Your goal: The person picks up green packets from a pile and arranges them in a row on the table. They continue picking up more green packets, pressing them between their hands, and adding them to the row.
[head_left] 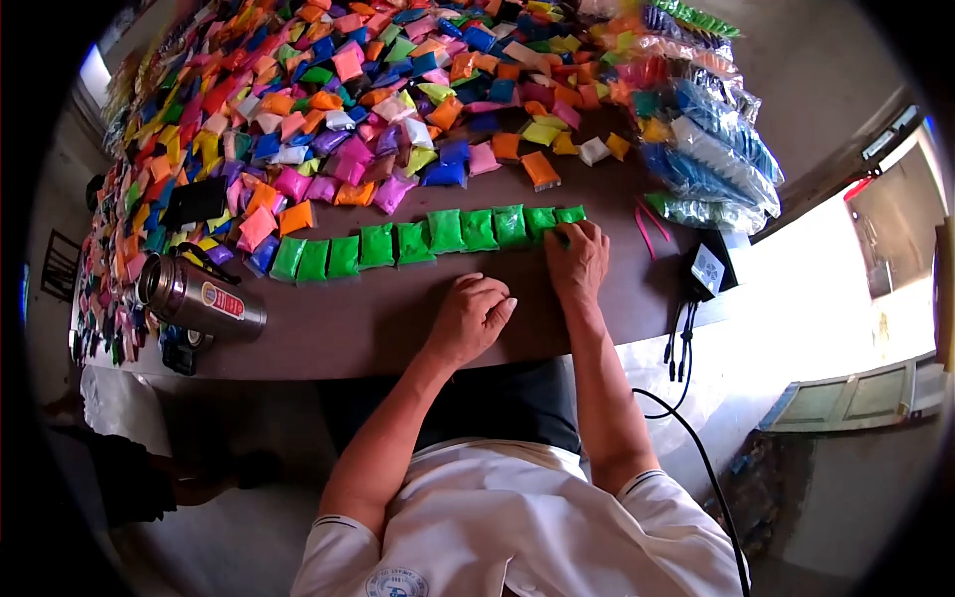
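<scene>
A row of small bright green packets (378, 246) in clear wrapping lies side by side across the table. My right hand (577, 264) is at the row's right end, its bent fingers closed on the last green packet (570, 214) and partly hiding it. To the left, my left hand (470, 320) rests just below the row, apart from the packets. Its fingers are curled in and no object shows in them.
A big heap of multicoloured packets (348, 109) covers the far table. Bundled clear bags (721, 149) are stacked at right, near pink strips (645, 231) and a black box with cables (708, 267). A steel flask (204, 298) lies at left. Another person's arm (204, 488) shows lower left.
</scene>
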A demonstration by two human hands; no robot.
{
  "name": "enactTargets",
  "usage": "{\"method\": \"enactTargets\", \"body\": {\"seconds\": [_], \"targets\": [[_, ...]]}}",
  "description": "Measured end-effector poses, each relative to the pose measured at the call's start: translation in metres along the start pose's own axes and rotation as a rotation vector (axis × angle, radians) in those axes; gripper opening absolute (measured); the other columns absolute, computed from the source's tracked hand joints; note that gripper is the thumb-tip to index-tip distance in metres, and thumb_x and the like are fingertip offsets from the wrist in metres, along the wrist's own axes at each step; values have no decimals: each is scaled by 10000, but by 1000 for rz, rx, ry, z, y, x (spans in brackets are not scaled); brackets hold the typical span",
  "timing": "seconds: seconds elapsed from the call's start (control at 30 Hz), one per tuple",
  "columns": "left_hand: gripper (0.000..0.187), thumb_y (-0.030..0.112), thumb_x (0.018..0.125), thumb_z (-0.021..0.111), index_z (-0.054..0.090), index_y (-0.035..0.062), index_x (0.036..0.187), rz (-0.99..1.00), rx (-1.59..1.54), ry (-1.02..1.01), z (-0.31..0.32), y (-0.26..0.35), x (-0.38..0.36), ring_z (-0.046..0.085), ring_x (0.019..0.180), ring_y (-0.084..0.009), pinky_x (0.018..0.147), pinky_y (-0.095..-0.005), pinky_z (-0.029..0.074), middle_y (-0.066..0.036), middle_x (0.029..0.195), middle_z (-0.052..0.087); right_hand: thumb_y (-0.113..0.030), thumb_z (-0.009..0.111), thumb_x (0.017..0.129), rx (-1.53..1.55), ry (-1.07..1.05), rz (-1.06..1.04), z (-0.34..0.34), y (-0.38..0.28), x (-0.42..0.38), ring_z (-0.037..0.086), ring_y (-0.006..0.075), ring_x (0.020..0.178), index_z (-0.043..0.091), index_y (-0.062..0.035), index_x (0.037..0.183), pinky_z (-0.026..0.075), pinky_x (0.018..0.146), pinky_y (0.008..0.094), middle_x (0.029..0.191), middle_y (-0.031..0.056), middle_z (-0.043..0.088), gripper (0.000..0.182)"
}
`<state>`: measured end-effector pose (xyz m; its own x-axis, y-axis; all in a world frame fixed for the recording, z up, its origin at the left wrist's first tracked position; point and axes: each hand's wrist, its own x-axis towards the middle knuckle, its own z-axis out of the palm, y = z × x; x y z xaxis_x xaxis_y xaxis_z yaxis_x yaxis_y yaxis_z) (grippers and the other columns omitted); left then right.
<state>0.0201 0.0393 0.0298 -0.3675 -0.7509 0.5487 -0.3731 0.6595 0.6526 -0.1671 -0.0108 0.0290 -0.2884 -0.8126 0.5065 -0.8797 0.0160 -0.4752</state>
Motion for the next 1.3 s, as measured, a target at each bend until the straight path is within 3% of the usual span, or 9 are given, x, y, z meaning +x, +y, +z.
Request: {"method": "enactTargets", "body": {"seconds": [0.6, 0.7, 0.8, 0.93, 1.0, 1.03, 1.07, 1.17, 1.3], "targets": [[161, 133, 844, 634, 616, -5, 762, 1, -16, 57, -2, 2, -2, 602, 807, -320, 791, -399, 474, -119, 831, 638, -219, 702, 770, -2, 70, -13, 3, 1, -2, 554, 314, 991, 683, -75, 914, 443, 873, 403, 1042, 113, 619, 204], [171, 135, 844, 633, 607, 0, 742, -13, -7, 45, -3, 4, -1, 596, 795, -318, 784, -400, 475, -114, 810, 630, -199, 675, 806, 70, 248, -67, -1, -4, -1, 563, 315, 1005, 649, -58, 984, 445, 869, 406, 1060, 122, 628, 229], [147, 132, 839, 636, 602, 9, 766, -29, 19, 11, -2, 3, -4, 588, 807, -317, 789, -410, 468, -109, 810, 622, -167, 667, 815, 199, 54, -90, -23, -31, -4, 581, 314, 983, 649, -51, 979, 455, 860, 402, 1031, 124, 643, 201], [110, 169, 869, 608, 620, 62, 888, -125, 125, -187, -1, -2, -8, 577, 906, -299, 871, -404, 439, -93, 921, 616, -113, 701, 757, 454, -223, -337, -52, -97, -13, 603, 314, 971, 648, -57, 1012, 475, 850, 393, 1041, 124, 650, 266], [153, 216, 900, 571, 604, 72, 943, -82, -164, 120, 20, -11, -19, 556, 986, -251, 889, -389, 426, -70, 1042, 602, -132, 709, 725, 498, -305, -502, -53, -131, -23, 588, 318, 1022, 630, -64, 1066, 466, 882, 408, 1102, 127, 633, 357], [417, 191, 861, 628, 476, 68, 1229, -121, -192, 57, 40, -37, -36, 533, 1097, -220, 934, -374, 411, -82, 1139, 563, -147, 713, 712, 516, -350, -596, -49, -147, -29, 577, 324, 1046, 619, -65, 1090, 458, 898, 421, 1133, 137, 618, 398], [199, 240, 891, 580, 601, 43, 912, -22, 181, -66, 30, -27, -24, 557, 1002, -234, 907, -380, 420, -76, 1087, 609, -162, 717, 699, 532, -397, -691, -44, -162, -35, 566, 330, 1069, 607, -67, 1113, 450, 914, 433, 1165, 147, 603, 440], [202, 165, 837, 625, 592, 23, 697, 40, 14, 76, 7, -6, -4, 578, 770, -309, 793, -404, 448, -93, 818, 627, -121, 686, 715, 577, -469, -774, -20, -200, -55, 538, 330, 1139, 585, -31, 1139, 425, 964, 417, 1210, 171, 573, 446], [148, 129, 825, 628, 594, 4, 752, 36, -8, 22, -2, -2, -1, 578, 769, -318, 734, -406, 463, -111, 806, 623, -157, 604, 773, 364, -535, -871, 37, -226, -80, 492, 348, 1197, 551, 4, 1174, 372, 1008, 434, 1222, 194, 553, 436]]}}
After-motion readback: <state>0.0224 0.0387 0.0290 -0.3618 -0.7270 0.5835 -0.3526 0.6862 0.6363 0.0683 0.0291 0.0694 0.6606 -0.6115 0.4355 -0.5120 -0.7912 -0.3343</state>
